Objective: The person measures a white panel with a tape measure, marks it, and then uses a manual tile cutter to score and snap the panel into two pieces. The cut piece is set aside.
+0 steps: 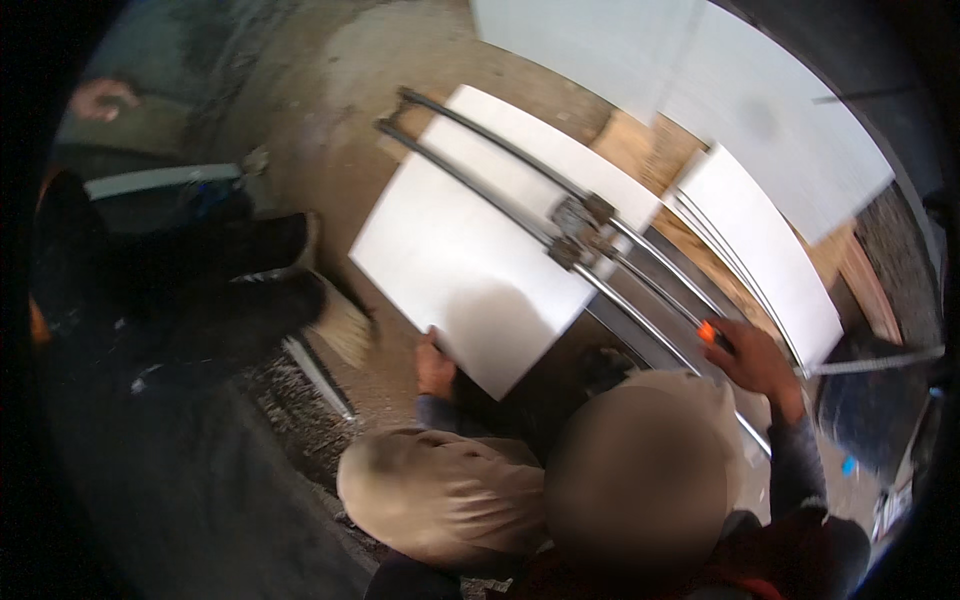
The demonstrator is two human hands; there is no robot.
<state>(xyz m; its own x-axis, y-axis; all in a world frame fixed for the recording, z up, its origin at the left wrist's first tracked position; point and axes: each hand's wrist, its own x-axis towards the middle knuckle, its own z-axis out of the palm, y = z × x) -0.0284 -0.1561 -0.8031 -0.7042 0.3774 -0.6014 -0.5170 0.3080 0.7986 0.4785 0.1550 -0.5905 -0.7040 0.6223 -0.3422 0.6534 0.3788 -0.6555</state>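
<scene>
A large white tile [430, 240] lies under the twin metal rails of a manual tile cutter [580, 225]. The cutter's carriage sits about midway along the rails, over the tile's right part. My right hand [755, 365] is closed around the black-and-orange handle [708, 331] at the near right end of the cutter. At the tile's near left edge, my left hand [435, 368] grips the rim, its thumb on top and its other fingers mostly hidden. A round shadow falls on the tile's near corner.
White tiles [765, 240] are stacked on cardboard to the right, with bigger pale sheets [650, 50] behind. A co-worker's dark-trousered legs [200, 270] and hand [103, 100] are at left. A brush [343, 325] lies beside them. My beige-clad knees [640, 460] stand close in front.
</scene>
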